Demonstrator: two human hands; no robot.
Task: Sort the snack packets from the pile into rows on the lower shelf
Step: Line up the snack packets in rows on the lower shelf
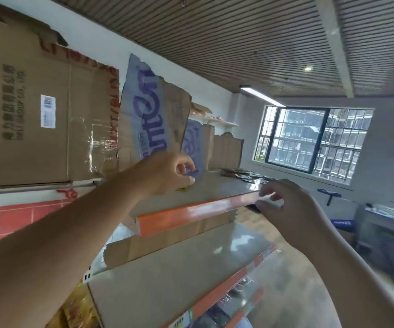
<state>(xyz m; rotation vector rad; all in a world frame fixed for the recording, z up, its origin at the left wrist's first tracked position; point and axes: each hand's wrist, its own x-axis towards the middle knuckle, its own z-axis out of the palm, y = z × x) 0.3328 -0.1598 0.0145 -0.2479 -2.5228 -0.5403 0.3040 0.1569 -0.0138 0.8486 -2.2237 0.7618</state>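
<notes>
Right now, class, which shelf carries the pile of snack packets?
The top shelf, highest orange-edged one; the pile lies at its far end. The shelf below shows none.

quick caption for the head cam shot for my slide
Left hand over a shelf, right hand at its orange front edge, dark packets lying at its far end.

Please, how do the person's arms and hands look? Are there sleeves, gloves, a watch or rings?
Both arms are bare as far as the picture shows: no sleeve covers the left forearm or the right forearm. The left hand and the right hand wear no gloves. No watch, bracelet or ring is visible, though the picture is slightly blurred.
</notes>
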